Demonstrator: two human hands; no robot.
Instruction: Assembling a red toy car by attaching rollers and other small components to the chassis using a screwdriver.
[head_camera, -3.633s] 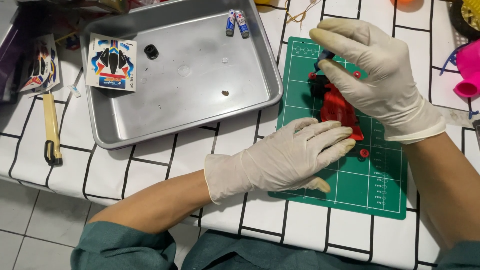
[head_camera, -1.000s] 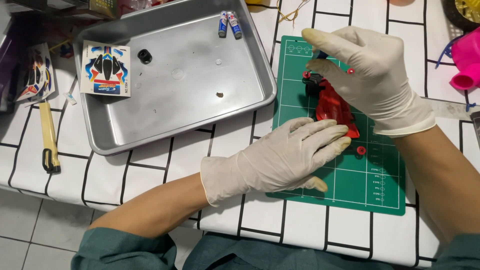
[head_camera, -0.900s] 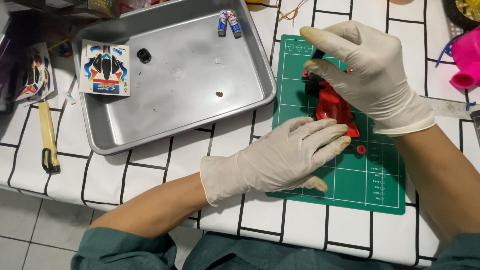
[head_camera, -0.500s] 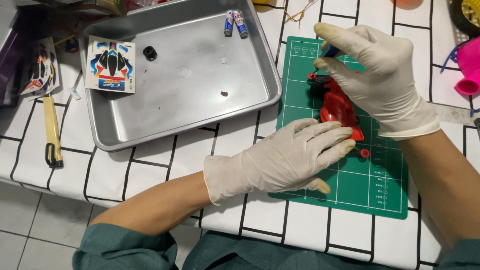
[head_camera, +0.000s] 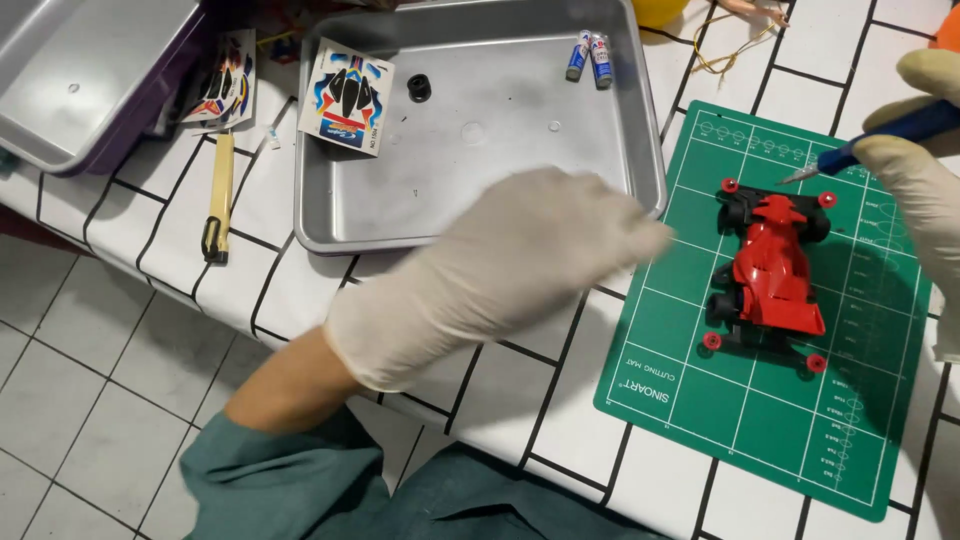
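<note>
Gripping a blue screwdriver (head_camera: 880, 140) in the right hand (head_camera: 925, 190), fingers closed round the handle, tip hanging just off the far right corner of the red car (head_camera: 770, 270) and not touching it. Hovering the left hand (head_camera: 510, 265), blurred, over the near right corner of the tray (head_camera: 480, 215), fingers stretched out flat and holding nothing. Leaving the car lying alone on the green mat (head_camera: 760, 420), right way up, apart from both hands. Judging by how things lie: showing the red body seated on the chassis, with black wheels and small red rollers at the corners. Leaving two batteries (head_camera: 590, 55) lying at the tray's far edge, a black ring (head_camera: 419, 88) beside them, a sticker sheet (head_camera: 348, 97) leaning over the tray's left rim. Resting a yellow knife (head_camera: 218, 200) on the bench (head_camera: 500, 400), left of the tray.
</note>
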